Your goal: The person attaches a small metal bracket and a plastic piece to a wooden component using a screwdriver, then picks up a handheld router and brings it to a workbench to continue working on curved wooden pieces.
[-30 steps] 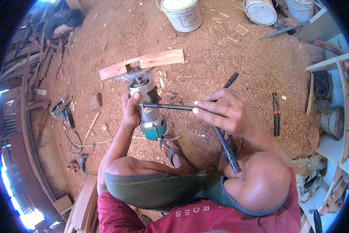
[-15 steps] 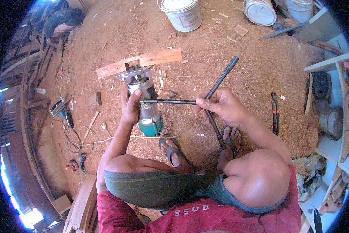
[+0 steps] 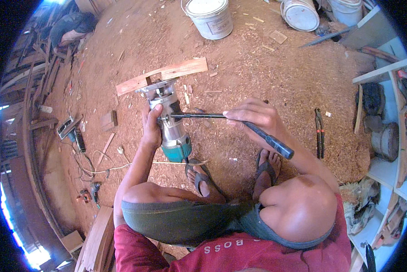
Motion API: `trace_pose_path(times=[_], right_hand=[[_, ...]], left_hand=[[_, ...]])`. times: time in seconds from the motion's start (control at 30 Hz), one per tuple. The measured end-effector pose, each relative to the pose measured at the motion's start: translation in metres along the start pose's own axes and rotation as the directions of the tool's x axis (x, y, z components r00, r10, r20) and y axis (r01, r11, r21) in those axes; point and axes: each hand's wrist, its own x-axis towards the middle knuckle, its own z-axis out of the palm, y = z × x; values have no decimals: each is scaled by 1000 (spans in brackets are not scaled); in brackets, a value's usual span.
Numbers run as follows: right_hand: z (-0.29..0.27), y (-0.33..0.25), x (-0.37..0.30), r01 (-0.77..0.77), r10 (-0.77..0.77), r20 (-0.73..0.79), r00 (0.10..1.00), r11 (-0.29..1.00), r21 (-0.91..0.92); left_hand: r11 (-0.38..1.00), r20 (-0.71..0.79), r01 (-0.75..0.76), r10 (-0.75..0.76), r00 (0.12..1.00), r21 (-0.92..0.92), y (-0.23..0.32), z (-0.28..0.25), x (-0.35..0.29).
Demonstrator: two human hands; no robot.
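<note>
My left hand [image 3: 152, 124] is wrapped round a silver and teal trim router [image 3: 171, 129], thumb on its metal body. A notched strip of light wood [image 3: 184, 68] sits against the router's base plate at the far end. My right hand [image 3: 254, 114] grips a black T-shaped socket wrench [image 3: 203, 116] where its shaft meets the crossbar. The shaft's tip meets the side of the router near my left thumb. One end of the crossbar points toward my right knee; my fingers mostly cover the other part.
Wood shavings cover the dirt floor. At left lie a power tool [image 3: 79, 139], a pale cable [image 3: 108, 170], and a wood block [image 3: 108, 120]. Pincers with orange-banded handles [image 3: 320, 133] lie at right. A white bucket [image 3: 210, 20] stands ahead; shelves [image 3: 382, 75] line the right side.
My right hand has turned the wrench about its shaft; the crossbar now slants down toward my right forearm. The router is still in my left hand and has barely shifted.
</note>
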Motion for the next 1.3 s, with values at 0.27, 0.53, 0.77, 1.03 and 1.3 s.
trace_pose_path(times=[0.27,0.53,0.77,1.03,1.3], right_hand=[[6,6,-1,115,-117,-36,993,992,-54],[-2,1,0,190,-186,40,982,968,-166],[-8,0,-1,268,-254,87,963,916,-299],[-12,5,3,483,-460,176,870,728,-487],[-4,12,17,522,-450,268,852,775,-357]], left_hand=[[997,-10,69,-70,998,-41,2,5,-6],[993,-1,44,-44,999,113,6,15,-8],[993,49,50,-55,997,112,6,18,-8],[987,67,157,-155,986,-30,5,11,-9],[993,64,105,-109,992,61,12,27,-15]])
